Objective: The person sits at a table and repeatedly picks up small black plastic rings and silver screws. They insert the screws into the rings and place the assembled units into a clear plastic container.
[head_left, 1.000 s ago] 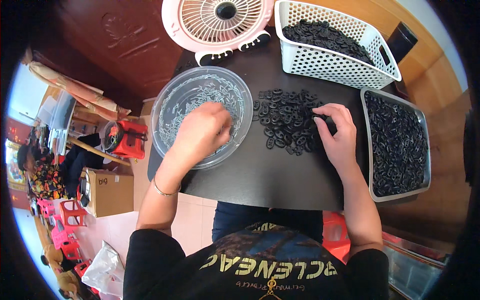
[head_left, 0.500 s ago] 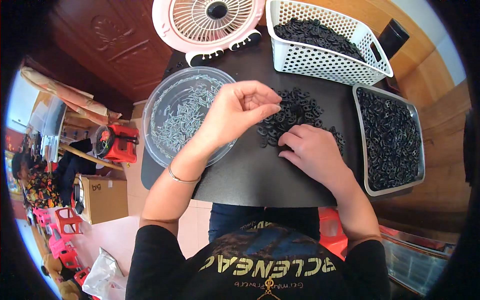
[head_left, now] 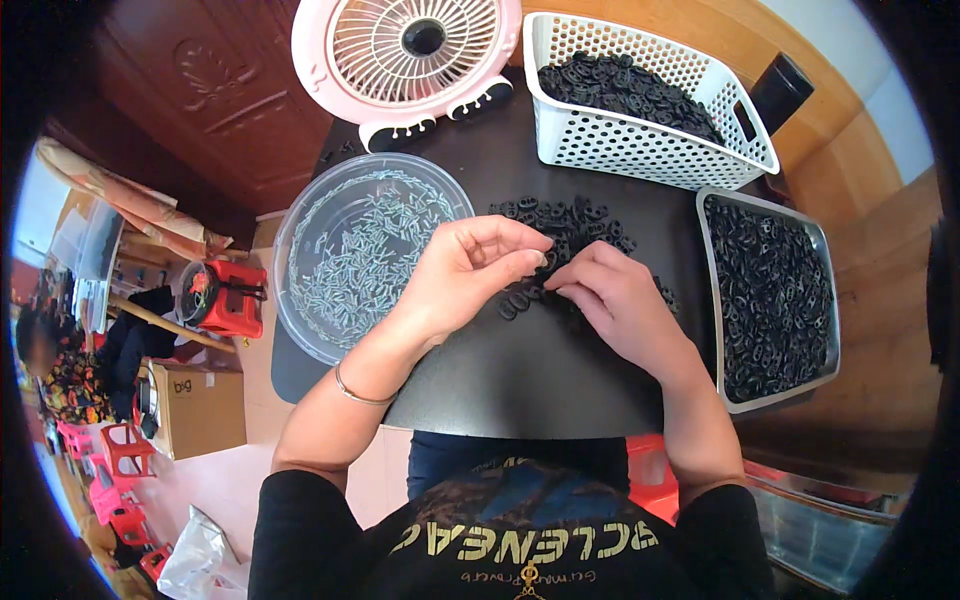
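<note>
My left hand (head_left: 470, 265) is closed in a pinch, thumb against fingertips, above the near side of a loose pile of small black plastic pieces with holes (head_left: 560, 225). Close beside its fingertips, my right hand (head_left: 610, 295) also pinches, thumb and forefinger together. Whatever either hand holds is too small or too hidden to make out. Left of my left hand stands a round clear plastic tub (head_left: 285, 305) with many short silvery metal pins (head_left: 365, 255). The two hands partly cover the black pile.
Behind the pile, a white perforated basket (head_left: 640, 160) holds more black pieces. A metal tray (head_left: 708, 300) full of them lies at the right. A pink fan (head_left: 310, 50) stands at the far left of the dark table (head_left: 520, 400). A person (head_left: 75, 365) is off to the left.
My two hands have come together over the near side of the pile, fingertips almost meeting. The left has moved down from above the pile. The whole view has shifted slightly.
</note>
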The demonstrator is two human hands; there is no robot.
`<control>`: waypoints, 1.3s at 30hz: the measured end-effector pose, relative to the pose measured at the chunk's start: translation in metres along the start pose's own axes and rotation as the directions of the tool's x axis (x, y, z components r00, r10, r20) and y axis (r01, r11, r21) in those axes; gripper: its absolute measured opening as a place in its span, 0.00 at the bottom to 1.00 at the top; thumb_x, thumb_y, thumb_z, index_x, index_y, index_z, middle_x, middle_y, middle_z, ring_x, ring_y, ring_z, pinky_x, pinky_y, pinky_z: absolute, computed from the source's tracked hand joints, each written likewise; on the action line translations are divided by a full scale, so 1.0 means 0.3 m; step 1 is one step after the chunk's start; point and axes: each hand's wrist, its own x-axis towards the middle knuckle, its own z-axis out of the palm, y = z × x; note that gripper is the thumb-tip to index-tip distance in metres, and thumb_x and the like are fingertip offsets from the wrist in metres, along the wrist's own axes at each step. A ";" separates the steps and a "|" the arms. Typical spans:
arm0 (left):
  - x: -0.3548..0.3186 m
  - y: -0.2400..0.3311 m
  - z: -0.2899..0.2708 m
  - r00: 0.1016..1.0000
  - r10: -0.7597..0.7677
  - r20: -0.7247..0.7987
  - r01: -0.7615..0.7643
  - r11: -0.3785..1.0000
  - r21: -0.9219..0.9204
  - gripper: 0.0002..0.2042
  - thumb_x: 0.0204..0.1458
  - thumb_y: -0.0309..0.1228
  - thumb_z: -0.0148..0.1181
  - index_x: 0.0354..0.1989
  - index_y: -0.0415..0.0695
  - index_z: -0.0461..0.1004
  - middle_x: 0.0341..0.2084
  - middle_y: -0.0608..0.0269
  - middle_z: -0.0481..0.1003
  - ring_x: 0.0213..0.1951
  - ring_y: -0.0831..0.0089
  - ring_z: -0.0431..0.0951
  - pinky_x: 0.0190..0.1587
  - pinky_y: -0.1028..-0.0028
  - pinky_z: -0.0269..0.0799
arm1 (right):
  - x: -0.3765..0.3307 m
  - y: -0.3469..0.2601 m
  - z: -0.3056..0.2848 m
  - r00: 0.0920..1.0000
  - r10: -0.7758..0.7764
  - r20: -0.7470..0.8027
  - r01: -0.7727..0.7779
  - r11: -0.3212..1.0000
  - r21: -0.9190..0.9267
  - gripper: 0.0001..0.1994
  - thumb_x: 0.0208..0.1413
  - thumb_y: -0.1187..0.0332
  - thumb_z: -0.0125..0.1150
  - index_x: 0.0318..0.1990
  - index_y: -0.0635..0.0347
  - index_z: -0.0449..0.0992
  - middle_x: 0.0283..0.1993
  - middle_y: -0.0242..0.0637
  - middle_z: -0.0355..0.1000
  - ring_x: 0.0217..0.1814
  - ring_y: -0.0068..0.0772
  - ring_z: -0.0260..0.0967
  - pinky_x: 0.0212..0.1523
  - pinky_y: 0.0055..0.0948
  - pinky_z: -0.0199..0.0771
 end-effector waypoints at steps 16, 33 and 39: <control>0.008 -0.058 0.016 0.999 -0.035 0.030 0.040 0.979 -0.201 0.05 0.48 0.20 0.55 0.34 0.36 0.72 0.30 0.64 0.74 0.34 0.82 0.73 0.38 0.83 0.68 | 0.003 0.032 0.032 0.969 0.236 -0.071 -0.086 0.594 0.800 0.07 0.46 0.81 0.58 0.35 0.66 0.71 0.37 0.33 0.67 0.39 0.20 0.67 0.43 0.20 0.69; 0.015 -0.075 0.011 0.994 -0.105 0.026 0.108 0.949 -0.297 0.06 0.48 0.22 0.55 0.35 0.38 0.71 0.30 0.65 0.74 0.33 0.82 0.72 0.37 0.82 0.67 | -0.005 0.029 0.029 0.954 0.167 -0.248 0.047 0.734 0.677 0.08 0.50 0.81 0.53 0.39 0.66 0.73 0.35 0.38 0.71 0.38 0.22 0.70 0.39 0.18 0.70; 0.012 -0.076 0.007 0.993 -0.107 0.051 0.118 0.935 -0.336 0.05 0.48 0.20 0.55 0.34 0.38 0.71 0.30 0.65 0.74 0.33 0.82 0.72 0.37 0.83 0.67 | 0.007 0.017 0.035 0.941 0.177 -0.287 0.061 0.747 0.662 0.10 0.51 0.82 0.49 0.40 0.65 0.74 0.37 0.36 0.65 0.34 0.23 0.69 0.38 0.17 0.71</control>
